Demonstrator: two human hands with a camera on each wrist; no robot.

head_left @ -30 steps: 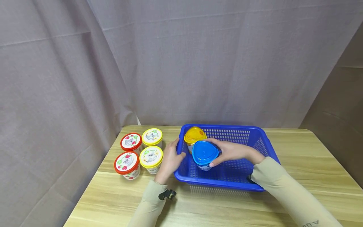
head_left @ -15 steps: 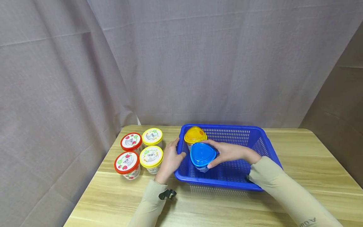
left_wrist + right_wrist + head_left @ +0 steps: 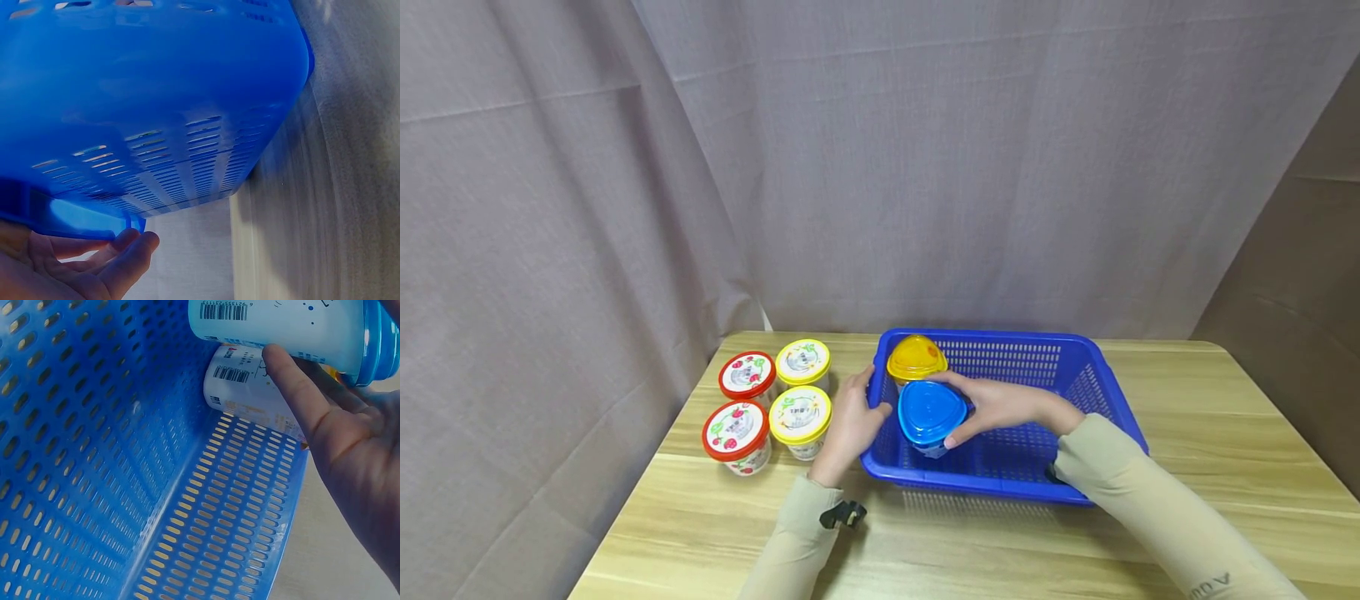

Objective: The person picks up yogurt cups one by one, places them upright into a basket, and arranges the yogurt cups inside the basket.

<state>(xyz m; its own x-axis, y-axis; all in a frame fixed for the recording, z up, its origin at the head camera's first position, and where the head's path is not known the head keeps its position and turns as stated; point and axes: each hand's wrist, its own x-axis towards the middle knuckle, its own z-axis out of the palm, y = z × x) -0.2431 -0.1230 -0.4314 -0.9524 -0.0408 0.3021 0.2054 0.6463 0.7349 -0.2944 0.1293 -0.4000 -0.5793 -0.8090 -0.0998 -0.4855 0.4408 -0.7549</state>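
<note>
A blue plastic basket (image 3: 988, 486) with slotted walls stands on the table. My right hand (image 3: 1003, 404) grips a white cup with a blue rounded-triangle lid (image 3: 932, 411), keeping it upright inside the basket's left part. The right wrist view has this cup's barcoded side (image 3: 275, 322) close beside a second white cup (image 3: 234, 381). That second cup wears a yellow lid (image 3: 917, 357) and sits in the back left corner. At the basket's left end, my left hand (image 3: 850, 421) holds the rim; its fingertips (image 3: 140, 250) curl round the rim in the left wrist view.
Left of the basket, two red-lidded tubs (image 3: 736, 429) and two yellow-lidded tubs (image 3: 801, 414) stand close together on the wooden table (image 3: 940, 550). A grey curtain (image 3: 910, 183) hangs behind the table's back edge.
My right hand has moved the blue-lidded cup a little left and toward the near side, lower in the basket. The left hand, the basket and the tubs have stayed put.
</note>
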